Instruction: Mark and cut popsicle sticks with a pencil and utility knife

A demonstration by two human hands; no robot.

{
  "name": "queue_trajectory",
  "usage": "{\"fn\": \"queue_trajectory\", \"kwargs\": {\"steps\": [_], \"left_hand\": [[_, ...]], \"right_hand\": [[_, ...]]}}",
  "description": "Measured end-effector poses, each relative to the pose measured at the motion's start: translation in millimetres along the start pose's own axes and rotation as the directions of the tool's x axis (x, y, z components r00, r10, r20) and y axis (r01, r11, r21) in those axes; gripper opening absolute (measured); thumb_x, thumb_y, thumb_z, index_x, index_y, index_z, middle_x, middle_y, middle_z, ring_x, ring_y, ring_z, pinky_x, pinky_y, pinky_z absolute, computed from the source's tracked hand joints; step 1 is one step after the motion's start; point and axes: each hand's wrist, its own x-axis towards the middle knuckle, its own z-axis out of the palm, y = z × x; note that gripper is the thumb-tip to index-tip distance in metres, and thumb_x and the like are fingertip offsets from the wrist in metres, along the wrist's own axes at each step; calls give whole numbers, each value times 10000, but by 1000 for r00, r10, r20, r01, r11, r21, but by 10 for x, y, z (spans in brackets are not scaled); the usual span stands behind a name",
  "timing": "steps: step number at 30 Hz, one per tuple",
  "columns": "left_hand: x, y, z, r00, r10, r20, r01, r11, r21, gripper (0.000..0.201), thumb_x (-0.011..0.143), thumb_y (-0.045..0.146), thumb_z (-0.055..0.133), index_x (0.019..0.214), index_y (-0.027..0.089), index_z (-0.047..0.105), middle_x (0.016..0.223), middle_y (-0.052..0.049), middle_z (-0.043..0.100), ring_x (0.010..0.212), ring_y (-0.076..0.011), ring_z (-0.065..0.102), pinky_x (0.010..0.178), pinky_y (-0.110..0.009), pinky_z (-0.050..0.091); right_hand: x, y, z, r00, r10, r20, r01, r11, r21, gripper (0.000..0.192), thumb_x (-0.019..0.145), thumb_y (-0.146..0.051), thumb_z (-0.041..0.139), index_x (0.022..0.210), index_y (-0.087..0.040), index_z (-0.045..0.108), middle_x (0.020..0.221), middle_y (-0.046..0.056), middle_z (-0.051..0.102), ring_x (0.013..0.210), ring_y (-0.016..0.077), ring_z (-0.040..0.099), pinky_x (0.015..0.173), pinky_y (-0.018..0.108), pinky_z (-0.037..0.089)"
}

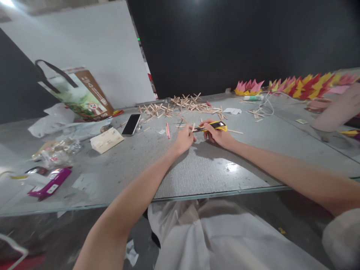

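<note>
My right hand (216,134) is closed round a yellow and black utility knife (219,126), its blade end pointing left. My left hand (185,137) pinches a short wooden craft stick (194,126), which stands up from the fingertips by the tip of the knife. Whether blade and stick touch is too small to tell. Left of my hands lie a pink marked strip (168,131) and another stick beside it. Behind them spreads a loose heap of wooden sticks (185,103), several joined in crossed shapes.
A phone (131,125), a cream paper block (107,140), a printed carrier bag (84,93) and a purple packet (50,183) are on the left. Along the back right stand pink, red and yellow folded paper pieces (306,85), with a white cable (268,103) before them. The table's front edge (225,193) is close to me.
</note>
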Motion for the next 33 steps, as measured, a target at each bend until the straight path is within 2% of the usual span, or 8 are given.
{"fn": "queue_trajectory", "kwargs": {"steps": [13,19,22,24,28,33], "left_hand": [[-13,15,-13,1000,31,6,-31,999,37,302,964,42,466,1205,187,575,761,-39,753,708,-207,703,783,-339,523],[-23,16,-22,995,95,33,-100,968,232,287,966,78,501,1192,181,646,879,-88,765,870,-256,734,903,-383,523],[-28,23,-14,981,163,103,-187,931,314,262,969,120,521,1165,180,684,1020,-132,770,969,-290,730,915,-397,524],[-14,20,-11,978,175,117,-204,923,326,248,975,118,509,1112,186,704,1023,-125,772,988,-282,725,926,-387,525],[41,-15,-25,997,64,40,-71,974,214,300,1039,123,416,1107,190,700,843,-67,756,854,-218,725,864,-324,533],[57,-21,-37,1000,-28,-5,28,999,21,316,1057,133,399,1225,187,661,809,-35,751,697,-171,680,728,-276,513]], "right_hand": [[1,19,-10,1000,9,21,-9,1000,1,422,1011,-629,626,1074,-219,705,579,-38,661,350,86,436,355,224,288],[-34,19,-9,992,56,115,-54,998,-24,435,1026,-632,585,1126,-226,707,595,-33,677,358,94,438,372,231,309],[-53,34,9,977,68,200,-47,993,-108,426,1014,-628,614,1057,-219,726,578,-30,662,389,101,468,399,233,332],[-53,36,22,976,75,203,-52,992,-116,424,1009,-630,620,1016,-219,724,569,-30,651,406,107,487,408,234,348],[-18,14,26,994,71,84,-72,997,14,453,981,-672,632,986,-224,698,647,-5,681,475,127,559,412,237,401],[9,-21,19,1000,25,-4,-25,999,46,513,935,-738,663,936,-226,686,633,-5,640,526,136,574,403,228,420]]}}
